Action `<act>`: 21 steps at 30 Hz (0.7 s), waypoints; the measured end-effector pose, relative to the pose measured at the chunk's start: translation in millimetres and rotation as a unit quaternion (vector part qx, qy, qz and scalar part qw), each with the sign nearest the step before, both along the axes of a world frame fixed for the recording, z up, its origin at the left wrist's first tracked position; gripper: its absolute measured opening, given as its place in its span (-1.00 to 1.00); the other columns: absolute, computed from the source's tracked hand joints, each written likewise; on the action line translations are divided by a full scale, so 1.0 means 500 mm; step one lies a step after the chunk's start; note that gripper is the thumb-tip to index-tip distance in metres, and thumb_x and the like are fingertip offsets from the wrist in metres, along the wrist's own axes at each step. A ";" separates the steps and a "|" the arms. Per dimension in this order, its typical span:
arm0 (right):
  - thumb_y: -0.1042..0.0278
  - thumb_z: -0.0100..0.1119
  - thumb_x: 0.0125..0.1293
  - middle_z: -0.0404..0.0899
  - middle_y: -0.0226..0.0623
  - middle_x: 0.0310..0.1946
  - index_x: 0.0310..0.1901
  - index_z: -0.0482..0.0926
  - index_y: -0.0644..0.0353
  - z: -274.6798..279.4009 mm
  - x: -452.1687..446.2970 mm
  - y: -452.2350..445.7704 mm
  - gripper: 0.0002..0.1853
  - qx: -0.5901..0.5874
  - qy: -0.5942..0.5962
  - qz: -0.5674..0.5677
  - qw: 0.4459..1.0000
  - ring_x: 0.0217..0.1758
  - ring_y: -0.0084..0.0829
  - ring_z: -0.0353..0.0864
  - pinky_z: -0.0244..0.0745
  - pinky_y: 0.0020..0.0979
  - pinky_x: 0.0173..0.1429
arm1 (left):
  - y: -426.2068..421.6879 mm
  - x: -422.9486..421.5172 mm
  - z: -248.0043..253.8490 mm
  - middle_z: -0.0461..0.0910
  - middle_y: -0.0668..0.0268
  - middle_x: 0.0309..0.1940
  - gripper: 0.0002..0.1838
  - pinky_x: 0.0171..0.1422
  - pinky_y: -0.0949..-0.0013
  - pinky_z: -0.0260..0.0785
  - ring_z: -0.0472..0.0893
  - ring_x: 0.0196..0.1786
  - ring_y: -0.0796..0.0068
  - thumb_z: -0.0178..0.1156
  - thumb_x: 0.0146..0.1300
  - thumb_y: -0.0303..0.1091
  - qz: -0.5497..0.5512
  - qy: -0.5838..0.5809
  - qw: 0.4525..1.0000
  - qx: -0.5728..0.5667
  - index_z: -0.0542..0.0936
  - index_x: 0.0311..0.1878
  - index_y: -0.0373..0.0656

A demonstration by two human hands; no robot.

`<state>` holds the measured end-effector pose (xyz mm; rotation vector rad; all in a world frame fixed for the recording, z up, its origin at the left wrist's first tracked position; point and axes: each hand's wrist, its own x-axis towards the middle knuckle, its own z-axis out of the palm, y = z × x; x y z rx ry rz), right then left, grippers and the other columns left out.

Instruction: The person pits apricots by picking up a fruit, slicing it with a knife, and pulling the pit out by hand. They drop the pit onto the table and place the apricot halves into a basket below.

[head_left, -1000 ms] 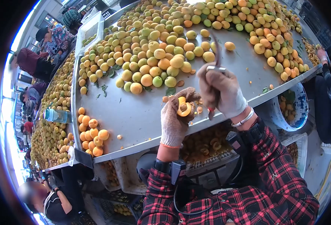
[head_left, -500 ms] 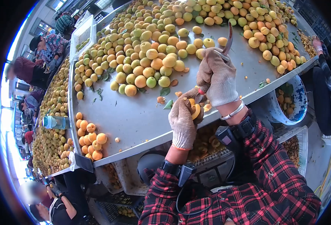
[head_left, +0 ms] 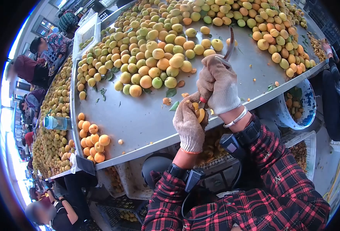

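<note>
Right hand (head_left: 218,85) clamped on curved knife (head_left: 230,46); left hand (head_left: 189,126) closed around split apricot (head_left: 201,114).
Squeezing harder, you could crush it.

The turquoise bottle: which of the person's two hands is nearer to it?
Left. In view, the left hand is right of the bottle; the right hand is farther right and higher.

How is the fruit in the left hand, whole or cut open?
Cut open: the fruit's curved orange flesh shows in the left hand.
</note>
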<state>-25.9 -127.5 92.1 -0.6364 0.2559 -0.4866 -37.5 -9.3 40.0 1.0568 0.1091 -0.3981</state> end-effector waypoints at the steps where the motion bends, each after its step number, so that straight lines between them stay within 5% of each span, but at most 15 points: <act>1: 0.27 0.16 0.44 0.29 -0.54 -0.68 -0.23 0.54 0.16 0.000 -0.001 0.000 -0.85 0.000 -0.001 0.000 1.000 -0.72 -0.65 0.21 0.10 -0.52 -0.67 | 0.003 0.000 -0.001 0.52 0.27 -0.26 -0.79 -0.33 0.48 0.53 0.60 -0.28 0.48 0.03 0.42 -0.39 0.000 -0.001 1.000 0.000 0.52 0.00 -0.29; 3: 0.31 0.17 0.42 0.36 -0.51 -0.65 -0.22 0.55 0.20 0.000 -0.004 -0.001 -0.86 -0.011 -0.020 0.052 0.998 -0.71 -0.66 0.26 0.15 -0.55 -0.65 | 0.009 0.000 -0.004 0.54 0.26 -0.28 -0.75 -0.25 0.38 0.53 0.62 -0.26 0.40 0.20 0.24 -0.50 -0.027 -0.328 0.906 0.266 0.51 -0.02 -0.29; 4: 0.31 0.17 0.42 0.36 -0.51 -0.65 -0.22 0.55 0.20 0.002 -0.008 -0.002 -0.86 -0.011 -0.020 0.051 0.998 -0.71 -0.66 0.26 0.15 -0.55 -0.65 | 0.016 0.007 -0.009 0.54 0.26 -0.28 -0.75 -0.25 0.38 0.53 0.62 -0.26 0.40 0.20 0.24 -0.50 -0.028 -0.328 0.906 0.266 0.51 -0.02 -0.29; 6: 0.37 0.17 0.40 0.40 -0.51 -0.64 -0.21 0.56 0.24 0.011 -0.020 -0.002 -0.88 -0.057 -0.073 0.147 0.985 -0.70 -0.67 0.28 0.18 -0.57 -0.64 | 0.037 0.026 -0.020 0.57 0.24 -0.26 -0.62 -0.14 0.31 0.50 0.63 -0.22 0.35 0.32 0.02 -0.57 -0.039 -0.557 0.717 0.417 0.51 -0.03 -0.27; 10: 0.45 0.24 0.32 0.48 -0.50 -0.58 -0.25 0.60 0.28 0.041 -0.037 -0.006 -0.91 -0.188 -0.065 0.175 0.964 -0.63 -0.73 0.38 0.22 -0.62 -0.59 | 0.039 0.027 -0.001 0.59 0.26 -0.26 -0.59 -0.12 0.30 0.46 0.62 -0.21 0.32 0.35 -0.04 -0.53 -0.106 -0.544 0.763 0.333 0.53 -0.06 -0.23; 12: 0.47 0.26 0.28 0.51 -0.49 -0.55 -0.27 0.61 0.29 0.065 -0.054 -0.008 -0.92 -0.249 -0.074 0.221 0.940 -0.60 -0.74 0.41 0.23 -0.64 -0.57 | 0.047 0.019 -0.009 0.59 0.08 -0.07 -0.45 0.06 0.15 0.45 0.59 -0.03 -0.03 0.40 -0.13 -0.52 -0.240 -0.456 0.796 0.318 0.53 0.04 -0.18; 14: 0.49 0.26 0.25 0.52 -0.47 -0.54 -0.28 0.62 0.30 0.068 -0.060 -0.004 -0.93 -0.315 -0.068 0.214 0.922 -0.60 -0.73 0.41 0.24 -0.64 -0.57 | 0.044 0.018 -0.005 0.60 0.10 -0.08 -0.50 0.06 0.17 0.45 0.60 -0.03 0.00 0.38 -0.10 -0.52 -0.256 -0.440 0.809 0.294 0.55 0.02 -0.15; 17: 0.46 0.25 0.27 0.51 -0.45 -0.56 -0.25 0.61 0.30 0.048 -0.059 -0.018 -0.90 -0.176 -0.130 0.253 0.942 -0.60 -0.71 0.42 0.27 -0.63 -0.56 | 0.039 0.016 -0.009 0.61 0.11 -0.16 -0.53 -0.04 0.25 0.47 0.63 -0.09 0.14 0.36 -0.07 -0.54 -0.223 -0.408 0.847 0.257 0.57 0.00 -0.17; 19: 0.36 0.26 0.35 0.52 -0.45 -0.55 -0.19 0.61 0.27 0.036 -0.050 -0.017 -0.85 -0.151 -0.195 0.226 0.942 -0.62 -0.70 0.41 0.28 -0.63 -0.57 | 0.041 0.022 0.007 0.61 0.16 -0.24 -0.72 -0.18 0.33 0.48 0.64 -0.16 0.24 0.25 0.16 -0.48 -0.285 -0.156 0.919 0.221 0.58 -0.03 -0.23; 20: 0.36 0.26 0.35 0.52 -0.45 -0.55 -0.19 0.61 0.27 0.033 -0.044 -0.022 -0.85 -0.150 -0.195 0.226 0.942 -0.62 -0.70 0.41 0.28 -0.63 -0.57 | 0.040 0.026 0.019 0.61 0.16 -0.24 -0.72 -0.18 0.33 0.48 0.64 -0.16 0.24 0.25 0.16 -0.48 -0.285 -0.155 0.919 0.222 0.58 -0.03 -0.23; 21: 0.34 0.26 0.36 0.53 -0.46 -0.54 -0.17 0.61 0.26 0.031 -0.036 -0.031 -0.84 -0.155 -0.144 0.131 0.969 -0.64 -0.71 0.40 0.28 -0.63 -0.58 | 0.034 0.031 0.035 0.61 0.18 -0.24 -0.78 -0.23 0.36 0.47 0.64 -0.19 0.29 0.15 0.29 -0.45 -0.229 -0.032 0.972 0.032 0.57 -0.03 -0.27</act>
